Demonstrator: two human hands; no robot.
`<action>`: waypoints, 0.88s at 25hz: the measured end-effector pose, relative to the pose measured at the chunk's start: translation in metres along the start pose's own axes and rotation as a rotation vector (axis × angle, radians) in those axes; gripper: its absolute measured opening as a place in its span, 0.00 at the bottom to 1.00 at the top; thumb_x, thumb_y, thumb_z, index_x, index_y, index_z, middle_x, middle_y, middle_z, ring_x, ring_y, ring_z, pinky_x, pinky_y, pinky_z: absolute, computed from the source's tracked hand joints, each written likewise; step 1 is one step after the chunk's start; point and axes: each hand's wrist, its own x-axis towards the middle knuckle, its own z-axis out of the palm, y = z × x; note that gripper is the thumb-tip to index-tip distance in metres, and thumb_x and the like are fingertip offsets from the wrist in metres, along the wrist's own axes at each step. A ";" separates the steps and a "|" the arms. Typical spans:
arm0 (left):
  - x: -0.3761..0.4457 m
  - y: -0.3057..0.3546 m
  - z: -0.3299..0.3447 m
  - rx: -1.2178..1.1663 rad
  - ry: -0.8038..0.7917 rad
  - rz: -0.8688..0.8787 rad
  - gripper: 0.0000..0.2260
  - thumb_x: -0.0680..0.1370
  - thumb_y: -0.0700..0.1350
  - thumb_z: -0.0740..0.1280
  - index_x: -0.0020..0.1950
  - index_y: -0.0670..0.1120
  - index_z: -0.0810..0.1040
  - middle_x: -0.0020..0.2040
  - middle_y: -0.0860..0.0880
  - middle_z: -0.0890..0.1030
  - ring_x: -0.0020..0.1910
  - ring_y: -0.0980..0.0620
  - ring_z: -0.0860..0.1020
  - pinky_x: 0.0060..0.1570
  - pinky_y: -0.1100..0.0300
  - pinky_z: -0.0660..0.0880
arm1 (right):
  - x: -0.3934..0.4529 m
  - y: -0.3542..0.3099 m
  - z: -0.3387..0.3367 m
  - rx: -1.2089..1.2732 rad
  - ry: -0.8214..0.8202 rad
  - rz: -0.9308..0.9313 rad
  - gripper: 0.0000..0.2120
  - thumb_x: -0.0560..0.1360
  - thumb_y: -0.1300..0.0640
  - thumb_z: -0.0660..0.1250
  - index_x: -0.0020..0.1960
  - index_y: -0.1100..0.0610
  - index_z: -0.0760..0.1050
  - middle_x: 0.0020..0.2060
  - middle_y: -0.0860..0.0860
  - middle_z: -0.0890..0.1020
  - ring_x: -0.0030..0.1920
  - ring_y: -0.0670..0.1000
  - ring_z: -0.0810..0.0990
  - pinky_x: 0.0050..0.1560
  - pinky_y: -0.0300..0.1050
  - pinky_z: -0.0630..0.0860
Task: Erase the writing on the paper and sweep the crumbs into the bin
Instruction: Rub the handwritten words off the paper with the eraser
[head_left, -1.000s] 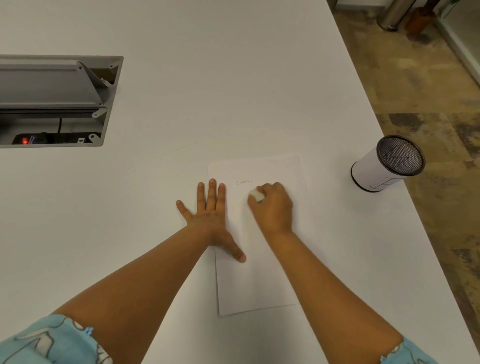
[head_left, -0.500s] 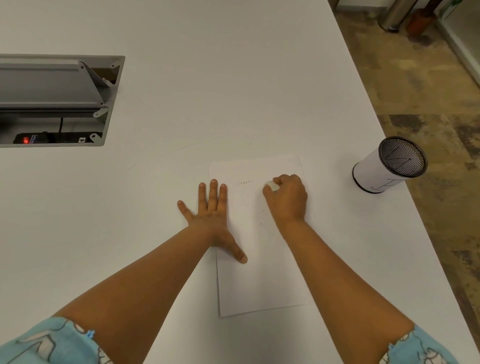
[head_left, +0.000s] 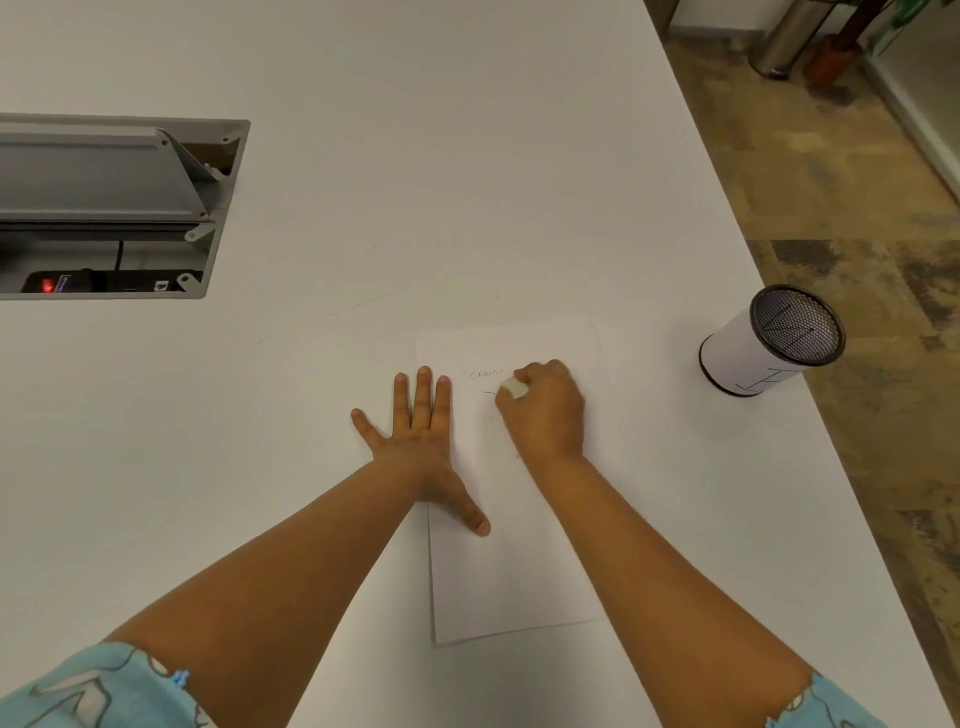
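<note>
Left hand (head_left: 422, 436) spread flat, pinning paper (head_left: 524, 582) against sliding; right hand (head_left: 543, 410) clenched round eraser (head_left: 514, 387), rubbing beside writing (head_left: 487, 374).

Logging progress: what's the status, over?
Left hand flat, pinning paper. Right hand gripping eraser beside remaining writing. Bin unobstructed.

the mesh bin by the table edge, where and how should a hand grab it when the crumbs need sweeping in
Probably round the white side wall of the mesh bin, coming from its left, the paper's side. It stands upright on the table near the right edge, so a sideways wrap suits its cylinder shape and leaves the open mouth clear. The right hand is nearer, but it grips the eraser.
</note>
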 end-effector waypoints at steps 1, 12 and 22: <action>0.000 0.000 0.000 0.003 0.000 -0.001 0.72 0.48 0.72 0.73 0.60 0.50 0.16 0.67 0.48 0.18 0.64 0.44 0.19 0.58 0.28 0.30 | -0.008 -0.002 0.006 -0.008 -0.039 -0.049 0.12 0.71 0.58 0.67 0.53 0.62 0.77 0.49 0.57 0.77 0.49 0.55 0.77 0.45 0.39 0.68; 0.000 -0.001 0.000 0.000 0.004 0.004 0.71 0.48 0.73 0.73 0.59 0.50 0.15 0.67 0.48 0.18 0.64 0.44 0.19 0.58 0.28 0.30 | -0.001 -0.004 0.006 -0.040 -0.044 -0.067 0.13 0.72 0.58 0.66 0.54 0.62 0.76 0.51 0.58 0.77 0.50 0.56 0.77 0.46 0.41 0.70; 0.002 0.001 0.001 0.027 0.002 -0.013 0.72 0.47 0.72 0.73 0.57 0.49 0.14 0.65 0.47 0.17 0.61 0.43 0.17 0.58 0.26 0.31 | -0.008 -0.023 0.024 0.041 -0.056 -0.111 0.14 0.73 0.56 0.65 0.56 0.61 0.76 0.52 0.58 0.78 0.52 0.55 0.76 0.49 0.42 0.71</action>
